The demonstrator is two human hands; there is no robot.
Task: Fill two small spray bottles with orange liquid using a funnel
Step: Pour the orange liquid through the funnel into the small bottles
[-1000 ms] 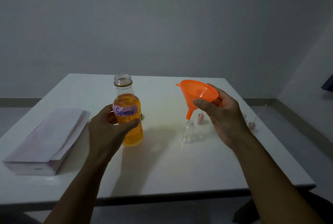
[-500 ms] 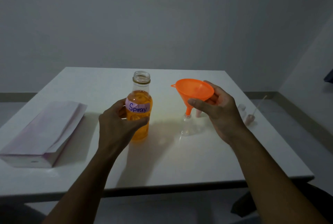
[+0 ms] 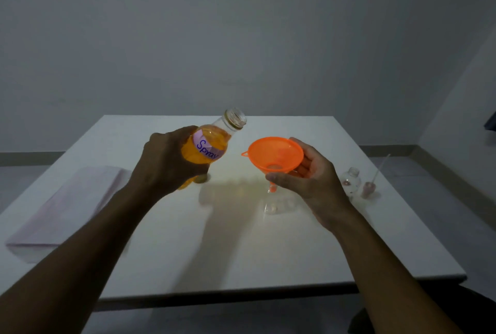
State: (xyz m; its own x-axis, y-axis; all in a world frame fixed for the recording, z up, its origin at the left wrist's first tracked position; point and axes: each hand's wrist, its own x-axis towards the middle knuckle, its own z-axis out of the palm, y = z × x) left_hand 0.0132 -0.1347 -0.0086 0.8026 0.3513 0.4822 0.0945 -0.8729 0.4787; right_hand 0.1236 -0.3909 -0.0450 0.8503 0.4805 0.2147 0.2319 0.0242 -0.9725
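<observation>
My left hand (image 3: 166,162) grips a clear bottle of orange liquid (image 3: 212,145) with a purple "Spray" label, lifted off the table and tilted so its open mouth points right, toward the funnel. My right hand (image 3: 311,180) holds an orange funnel (image 3: 275,155) by its rim. The funnel's spout sits in the neck of a small clear spray bottle (image 3: 272,206) standing on the white table (image 3: 241,247). A second small clear bottle (image 3: 351,182) stands farther right, uncapped. No liquid is pouring.
A pink spray cap with its dip tube (image 3: 369,188) lies at the right, beside the second bottle. A pale pink folded packet (image 3: 67,207) rests at the table's left. The table's near edge runs below my forearms; a grey wall is behind.
My left hand lifted the orange bottle off the table and tilted its mouth toward the funnel. My right hand lowered the funnel's spout into the small bottle.
</observation>
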